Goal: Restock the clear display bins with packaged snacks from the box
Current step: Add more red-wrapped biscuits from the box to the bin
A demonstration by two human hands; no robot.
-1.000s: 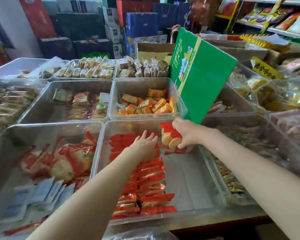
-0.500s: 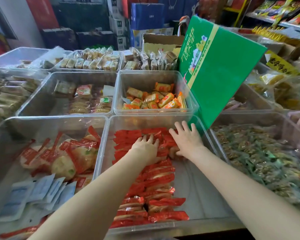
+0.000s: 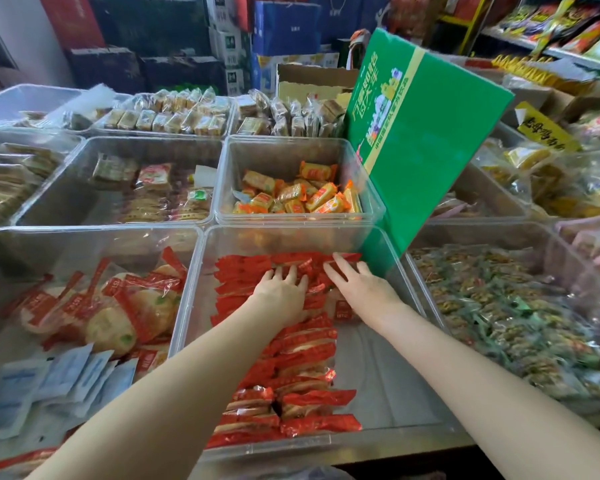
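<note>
A clear display bin (image 3: pixel 409 382) in front of me holds rows of red-wrapped snack packs (image 3: pixel 302 365) along its left half. My left hand (image 3: pixel 283 289) lies flat, fingers spread, on the packs at the bin's far end. My right hand (image 3: pixel 359 284) rests beside it with straight fingers on the same far packs. A green box (image 3: pixel 420 133) stands tilted at the bin's far right corner, leaning over the neighbouring bins.
Other clear bins surround this one: orange-wrapped snacks (image 3: pixel 298 195) behind, round red-wrapped cakes and blue sachets (image 3: pixel 94 313) to the left, small greenish packs (image 3: pixel 510 306) to the right. Stacked cartons (image 3: pixel 284 26) and shelves stand at the back.
My right hand carried red packs into the bin, laid them at the far end and now lies flat on them. My left hand slid forward onto the far packs.
</note>
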